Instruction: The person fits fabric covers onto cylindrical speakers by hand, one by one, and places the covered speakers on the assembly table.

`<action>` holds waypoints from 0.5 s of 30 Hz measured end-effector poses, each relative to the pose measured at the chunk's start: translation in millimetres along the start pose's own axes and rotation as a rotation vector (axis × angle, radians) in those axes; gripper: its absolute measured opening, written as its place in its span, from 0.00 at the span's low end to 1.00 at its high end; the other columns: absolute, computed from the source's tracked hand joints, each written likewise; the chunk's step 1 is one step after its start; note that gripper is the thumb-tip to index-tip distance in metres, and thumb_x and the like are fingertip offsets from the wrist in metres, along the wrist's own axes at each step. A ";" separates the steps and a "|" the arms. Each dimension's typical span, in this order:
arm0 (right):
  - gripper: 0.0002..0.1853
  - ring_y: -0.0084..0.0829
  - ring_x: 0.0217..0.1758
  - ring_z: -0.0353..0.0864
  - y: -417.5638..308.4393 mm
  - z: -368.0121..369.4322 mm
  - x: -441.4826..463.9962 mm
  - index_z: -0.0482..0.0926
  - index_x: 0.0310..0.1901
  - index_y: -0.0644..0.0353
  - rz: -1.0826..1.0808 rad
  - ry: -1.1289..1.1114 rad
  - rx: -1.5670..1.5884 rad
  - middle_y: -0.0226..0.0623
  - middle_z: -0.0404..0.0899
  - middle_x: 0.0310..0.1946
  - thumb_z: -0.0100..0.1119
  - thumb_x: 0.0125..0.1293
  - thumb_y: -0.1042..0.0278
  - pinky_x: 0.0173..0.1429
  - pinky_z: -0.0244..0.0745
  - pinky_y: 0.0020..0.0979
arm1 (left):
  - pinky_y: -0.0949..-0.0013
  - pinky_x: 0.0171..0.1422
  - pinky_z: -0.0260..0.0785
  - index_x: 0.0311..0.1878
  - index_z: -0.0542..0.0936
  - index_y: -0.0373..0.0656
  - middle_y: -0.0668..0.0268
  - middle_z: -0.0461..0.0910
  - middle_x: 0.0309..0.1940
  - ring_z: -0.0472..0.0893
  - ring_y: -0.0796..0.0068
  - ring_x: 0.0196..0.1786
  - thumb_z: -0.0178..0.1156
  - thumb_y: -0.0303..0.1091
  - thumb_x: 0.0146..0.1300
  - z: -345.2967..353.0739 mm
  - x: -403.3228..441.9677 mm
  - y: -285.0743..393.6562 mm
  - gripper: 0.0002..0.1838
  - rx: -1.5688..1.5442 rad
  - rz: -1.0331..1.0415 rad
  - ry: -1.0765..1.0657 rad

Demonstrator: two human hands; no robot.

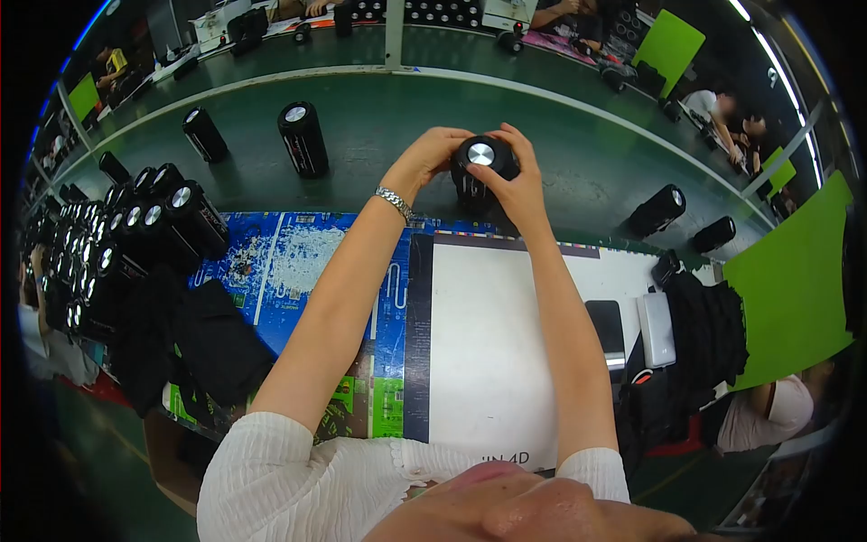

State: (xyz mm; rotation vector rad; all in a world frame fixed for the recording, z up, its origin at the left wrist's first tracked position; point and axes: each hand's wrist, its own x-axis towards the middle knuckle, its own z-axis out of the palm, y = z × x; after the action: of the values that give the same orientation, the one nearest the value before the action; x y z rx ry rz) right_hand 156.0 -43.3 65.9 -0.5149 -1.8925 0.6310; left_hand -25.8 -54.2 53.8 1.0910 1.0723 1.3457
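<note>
A black cylindrical speaker (471,188) with a round silver disc on its top stands upright, or nearly so, on the green surface beyond the white board. From its left side, my left hand (428,157) grips it near the top, a metal band around that wrist. My right hand (521,185) wraps its right side, thumb lying over the top beside the disc and fingers behind. The fingertips at the back are partly hidden by the speaker. Two similar speakers, a nearer one (302,140) and a farther one (205,135), stand to the left of my hands.
Many black speakers (194,221) crowd the left end. Two more speakers, one (657,210) and another (715,235), are at the right. Black cloth (709,330), a white box (657,330) and a green panel (786,280) are at right. People work beyond the rail (506,88).
</note>
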 end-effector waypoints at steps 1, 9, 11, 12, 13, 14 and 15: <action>0.39 0.42 0.66 0.67 -0.9 1.8 -2.1 0.72 0.57 0.60 0.122 -0.014 0.053 0.50 0.73 0.56 0.77 0.43 0.55 0.65 0.64 0.35 | 0.77 0.44 0.72 0.44 0.83 0.38 0.67 0.82 0.38 0.80 0.80 0.39 0.58 0.32 0.63 -0.2 0.6 -0.2 0.10 0.042 0.047 0.011; 0.37 0.28 0.45 0.77 18.2 -10.8 0.5 0.74 0.53 0.70 0.605 -0.080 0.339 0.42 0.79 0.43 0.67 0.54 0.42 0.52 0.69 0.25 | 0.79 0.46 0.69 0.42 0.82 0.36 0.68 0.82 0.36 0.78 0.82 0.39 0.61 0.33 0.64 23.1 -11.9 32.0 0.10 0.087 0.449 0.178; 0.31 0.25 0.40 0.77 27.3 -15.8 2.7 0.78 0.47 0.69 0.590 -0.140 0.347 0.37 0.80 0.37 0.65 0.57 0.44 0.47 0.69 0.23 | 0.79 0.47 0.69 0.42 0.82 0.35 0.67 0.82 0.37 0.78 0.82 0.40 0.61 0.32 0.64 35.9 -13.3 33.9 0.10 0.135 0.566 0.144; 0.26 0.21 0.32 0.74 33.4 -10.2 1.2 0.81 0.37 0.67 0.546 -0.049 0.372 0.32 0.78 0.28 0.64 0.59 0.45 0.40 0.68 0.22 | 0.78 0.49 0.69 0.42 0.81 0.35 0.67 0.82 0.38 0.78 0.82 0.42 0.60 0.31 0.64 41.1 -15.0 37.4 0.09 0.143 0.594 0.103; 0.25 0.21 0.32 0.73 39.8 -8.8 0.9 0.80 0.36 0.67 0.535 -0.028 0.330 0.32 0.77 0.26 0.63 0.60 0.45 0.39 0.67 0.22 | 0.78 0.50 0.69 0.42 0.81 0.35 0.67 0.82 0.38 0.78 0.82 0.42 0.60 0.31 0.64 43.7 -18.0 38.4 0.09 0.217 0.619 0.097; 0.25 0.21 0.31 0.73 46.4 -8.9 1.4 0.80 0.34 0.67 0.524 -0.001 0.290 0.33 0.76 0.25 0.63 0.60 0.45 0.38 0.67 0.23 | 0.78 0.50 0.69 0.42 0.81 0.36 0.67 0.82 0.38 0.78 0.82 0.43 0.60 0.31 0.64 46.6 -20.2 39.7 0.09 0.294 0.645 0.083; 0.25 0.20 0.30 0.72 46.2 -11.8 1.8 0.80 0.33 0.66 0.509 0.030 0.248 0.33 0.76 0.24 0.63 0.61 0.46 0.37 0.67 0.23 | 0.78 0.51 0.69 0.42 0.81 0.36 0.67 0.82 0.38 0.78 0.82 0.43 0.60 0.31 0.65 49.1 -19.7 40.8 0.08 0.372 0.676 0.063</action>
State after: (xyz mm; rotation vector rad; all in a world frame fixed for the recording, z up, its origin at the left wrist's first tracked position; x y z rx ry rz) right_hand 169.3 -4.3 41.8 -0.8450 -1.6261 1.1648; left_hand 15.8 -74.5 102.0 1.8074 1.0679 1.7466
